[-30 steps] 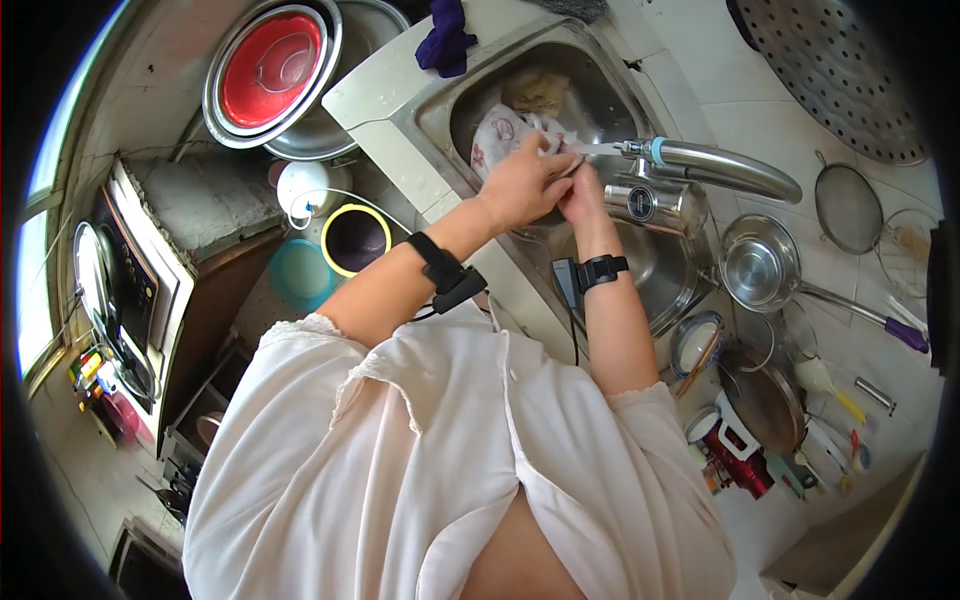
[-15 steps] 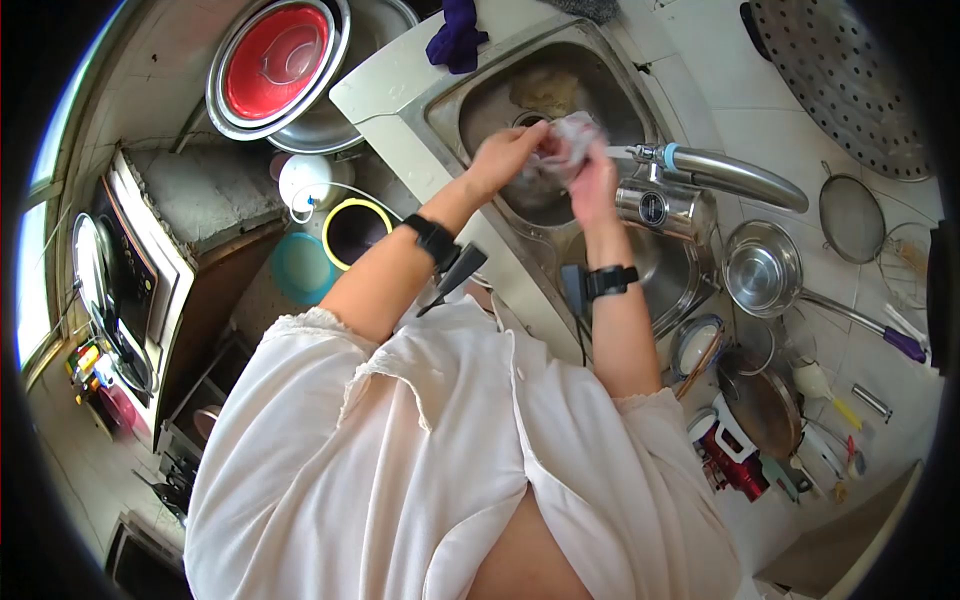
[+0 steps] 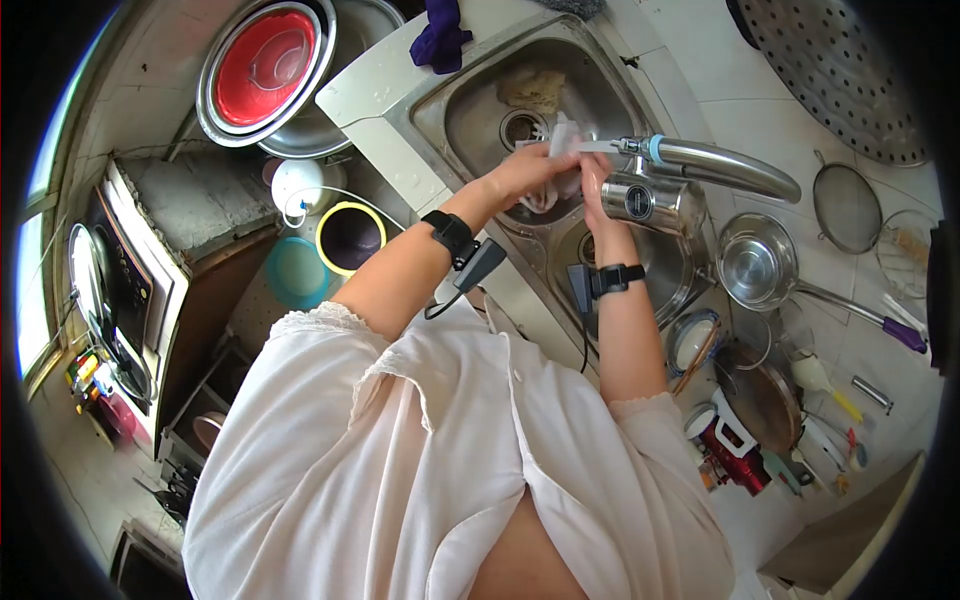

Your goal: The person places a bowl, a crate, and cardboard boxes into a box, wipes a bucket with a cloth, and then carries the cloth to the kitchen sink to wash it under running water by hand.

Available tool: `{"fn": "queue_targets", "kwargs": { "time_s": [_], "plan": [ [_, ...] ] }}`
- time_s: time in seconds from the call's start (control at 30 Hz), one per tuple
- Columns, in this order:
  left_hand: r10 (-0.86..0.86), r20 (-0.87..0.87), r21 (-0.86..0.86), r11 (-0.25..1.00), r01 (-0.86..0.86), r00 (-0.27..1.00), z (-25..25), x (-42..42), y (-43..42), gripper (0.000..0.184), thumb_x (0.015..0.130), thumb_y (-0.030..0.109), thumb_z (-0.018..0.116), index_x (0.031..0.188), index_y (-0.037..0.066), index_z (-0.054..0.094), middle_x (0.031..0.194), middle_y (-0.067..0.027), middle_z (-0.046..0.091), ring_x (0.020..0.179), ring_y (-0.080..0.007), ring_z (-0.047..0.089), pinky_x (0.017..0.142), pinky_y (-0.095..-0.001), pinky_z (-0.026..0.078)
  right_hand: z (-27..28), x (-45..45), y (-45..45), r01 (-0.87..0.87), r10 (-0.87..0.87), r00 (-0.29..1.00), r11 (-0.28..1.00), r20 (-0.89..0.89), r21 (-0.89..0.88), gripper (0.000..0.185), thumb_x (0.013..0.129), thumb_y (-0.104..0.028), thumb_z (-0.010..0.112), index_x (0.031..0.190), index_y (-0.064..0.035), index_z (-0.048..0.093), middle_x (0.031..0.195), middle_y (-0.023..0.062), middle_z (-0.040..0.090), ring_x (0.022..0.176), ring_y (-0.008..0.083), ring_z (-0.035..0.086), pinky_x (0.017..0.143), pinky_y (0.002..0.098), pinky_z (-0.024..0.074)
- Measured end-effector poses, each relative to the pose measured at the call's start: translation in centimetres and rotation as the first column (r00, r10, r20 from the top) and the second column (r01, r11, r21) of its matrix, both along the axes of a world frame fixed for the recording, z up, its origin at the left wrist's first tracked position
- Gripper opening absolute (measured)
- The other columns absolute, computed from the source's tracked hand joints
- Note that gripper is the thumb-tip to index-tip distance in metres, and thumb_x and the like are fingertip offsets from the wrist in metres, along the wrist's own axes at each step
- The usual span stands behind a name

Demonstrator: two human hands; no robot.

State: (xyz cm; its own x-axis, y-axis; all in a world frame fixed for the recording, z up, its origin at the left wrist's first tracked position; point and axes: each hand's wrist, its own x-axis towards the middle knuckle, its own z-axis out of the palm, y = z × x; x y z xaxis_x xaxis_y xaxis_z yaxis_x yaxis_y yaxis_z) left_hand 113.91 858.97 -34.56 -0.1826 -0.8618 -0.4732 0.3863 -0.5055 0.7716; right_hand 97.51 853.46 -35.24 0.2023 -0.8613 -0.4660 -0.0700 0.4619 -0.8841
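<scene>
Over the left basin of the steel sink (image 3: 425, 118), both my hands hold a wet whitish cloth (image 3: 566, 136). My left hand (image 3: 528, 171) grips it from the left with bent fingers. Close against the cloth's right side is my right hand (image 3: 594, 182), its fingers closed on it and partly hidden. Part of the cloth hangs below my left hand. The faucet (image 3: 720, 165) reaches in from the right, its tip just beside my right fingers. A steel cylinder with a round dark label (image 3: 655, 203) sits under the faucet, next to my right wrist.
A yellowish clump (image 3: 532, 90) lies at the basin's back, near the drain (image 3: 522, 127). A purple cloth (image 3: 440, 38) rests on the counter corner. Right of the sink are a steel saucepan (image 3: 757, 262) and a strainer (image 3: 847, 207). Stacked basins (image 3: 262, 65) stand left.
The cloth, bunched and blurred between my raised hands before, now hangs lower and looser. My hands have come closer together beside the faucet tip. The view has shifted slightly.
</scene>
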Motion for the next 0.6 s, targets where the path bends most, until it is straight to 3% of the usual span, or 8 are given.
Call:
{"fn": "queue_targets", "kwargs": {
  "time_s": [0.07, 0.13, 0.23, 0.27, 0.37, 0.43, 0.5, 0.6],
  "plan": [
    [0.016, -0.086, 0.265, 0.964, 0.007, 0.996, 0.9, 1.5, 0.5, 0.038, 0.102, 0.037, 0.056, 0.124, 0.007, 0.066, 0.114, -0.0107, 0.068, 0.098, -0.0167, 0.063, 0.063, -0.0327, 0.052, -0.4, 1.2, -0.7, 0.042, -0.068, 0.992, 0.971, -0.103, -0.235, 0.030, 0.091, -0.030, 0.077, 0.109, -0.0079, 0.067, 0.103, 0.0032, 0.067, 0.098, 0.0175, 0.061, 0.090, 0.0358, 0.0501],
    [0.189, -0.039, 0.175, 0.968, -0.180, 0.981, -2.5, 1.6, 0.3, 0.045, 0.105, 0.046, 0.047, 0.118, 0.008, 0.068, 0.103, -0.0088, 0.068, 0.088, -0.0165, 0.064, 0.053, -0.0331, 0.048, 0.1, 2.8, -0.6, 0.182, -0.190, 0.982, 0.937, 0.002, -0.299, 0.033, 0.088, -0.026, 0.081, 0.109, -0.0049, 0.066, 0.101, 0.0041, 0.067, 0.091, 0.0167, 0.062, 0.084, 0.0343, 0.0520],
    [0.325, -0.062, 0.248, 0.921, -0.301, 0.944, 2.1, 1.4, 0.0, 0.043, 0.107, 0.045, 0.043, 0.104, 0.011, 0.069, 0.082, -0.0050, 0.065, 0.070, -0.0186, 0.061, 0.061, -0.0346, 0.050, 2.0, 5.4, 1.6, 0.018, -0.055, 0.982, 0.980, -0.182, -0.200, 0.041, 0.090, -0.036, 0.079, 0.109, -0.0056, 0.061, 0.097, 0.0049, 0.068, 0.078, 0.0198, 0.063, 0.073, 0.0355, 0.0530],
    [0.329, -0.063, 0.251, 0.919, -0.304, 0.942, 0.8, 0.8, -0.3, 0.043, 0.107, 0.045, 0.043, 0.104, 0.011, 0.069, 0.082, -0.0050, 0.065, 0.070, -0.0186, 0.061, 0.061, -0.0346, 0.050, 0.9, 6.3, 2.0, -0.147, -0.024, 0.917, 0.907, -0.398, -0.394, 0.044, 0.091, -0.042, 0.077, 0.103, -0.0037, 0.059, 0.091, 0.0078, 0.068, 0.073, 0.0213, 0.062, 0.070, 0.0386, 0.0521],
    [0.370, -0.625, 0.283, 0.928, -0.242, 0.688, -8.3, 0.4, -1.9, 0.038, 0.106, 0.041, 0.048, 0.094, 0.010, 0.066, 0.079, -0.0070, 0.065, 0.073, -0.0211, 0.063, 0.067, -0.0383, 0.053, 4.0, 9.3, 4.4, -0.328, 0.004, 0.814, 0.829, -0.581, -0.453, 0.042, 0.095, -0.045, 0.069, 0.088, -0.0039, 0.062, 0.078, 0.0180, 0.066, 0.071, 0.0318, 0.065, 0.068, 0.0434, 0.0505],
    [0.286, -0.381, -0.008, 0.950, -0.313, 0.879, -9.9, -0.3, -2.1, 0.034, 0.105, 0.038, 0.053, 0.093, 0.008, 0.066, 0.081, -0.0071, 0.065, 0.072, -0.0199, 0.063, 0.061, -0.0386, 0.051, 2.5, 8.9, 3.2, -0.370, -0.022, 0.778, 0.792, -0.628, -0.486, 0.042, 0.097, -0.045, 0.064, 0.088, -0.0038, 0.063, 0.079, 0.0201, 0.067, 0.074, 0.0361, 0.066, 0.068, 0.0453, 0.0505],
    [0.349, -0.133, 0.405, 0.873, -0.271, 0.928, -0.7, 0.5, -0.8, 0.032, 0.105, 0.033, 0.054, 0.095, 0.004, 0.066, 0.081, -0.0081, 0.065, 0.067, -0.0194, 0.063, 0.048, -0.0380, 0.047, 0.8, 7.8, 1.0, -0.354, -0.058, 0.689, 0.843, -0.722, -0.406, 0.045, 0.101, -0.048, 0.049, 0.090, -0.0071, 0.065, 0.087, 0.0230, 0.070, 0.084, 0.0470, 0.067, 0.075, 0.0548, 0.0507],
    [0.391, -0.199, 0.352, 0.884, -0.306, 0.899, -1.2, -0.2, -1.0, 0.034, 0.104, 0.028, 0.052, 0.085, 0.003, 0.065, 0.077, -0.0103, 0.063, 0.066, -0.0211, 0.063, 0.052, -0.0359, 0.046, -0.2, 6.8, 0.0, -0.435, -0.064, 0.654, 0.783, -0.754, -0.444, 0.042, 0.100, -0.045, 0.048, 0.096, -0.0094, 0.069, 0.083, 0.0236, 0.070, 0.083, 0.0486, 0.066, 0.073, 0.0579, 0.0498]
  ]
}}
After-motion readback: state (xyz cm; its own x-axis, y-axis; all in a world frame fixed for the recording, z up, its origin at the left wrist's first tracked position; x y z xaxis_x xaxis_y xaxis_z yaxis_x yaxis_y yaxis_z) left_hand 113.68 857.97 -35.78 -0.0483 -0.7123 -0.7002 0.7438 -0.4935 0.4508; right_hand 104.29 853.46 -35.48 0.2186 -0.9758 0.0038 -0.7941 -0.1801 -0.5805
